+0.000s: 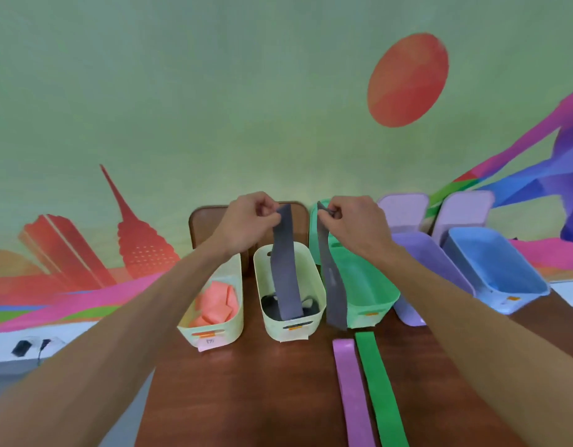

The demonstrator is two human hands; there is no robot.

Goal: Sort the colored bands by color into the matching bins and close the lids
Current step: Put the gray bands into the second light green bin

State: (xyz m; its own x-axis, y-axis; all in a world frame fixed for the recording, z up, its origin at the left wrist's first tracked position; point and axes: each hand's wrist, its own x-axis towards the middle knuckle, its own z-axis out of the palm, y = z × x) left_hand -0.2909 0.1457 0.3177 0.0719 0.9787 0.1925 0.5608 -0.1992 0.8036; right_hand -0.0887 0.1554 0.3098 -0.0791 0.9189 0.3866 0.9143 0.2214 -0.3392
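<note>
My left hand (246, 221) pinches the top of a grey band (285, 269) that hangs down into the middle pale bin (317, 301), where dark bands lie. My right hand (356, 224) pinches a second grey band (335, 291), which hangs between that bin and the green bin (375, 298). Both hands are raised above the bins. The left pale bin (238, 324) holds several salmon-pink bands (215, 303). A purple band (351, 388) and a green band (380, 388) lie flat on the table near me.
A purple bin (417, 253) and a blue bin (491, 269) stand to the right. Two lilac lids (404, 211) lean against the wall behind them. A brown chair back (201, 227) rises behind the wooden table (246, 398). The painted wall is close behind.
</note>
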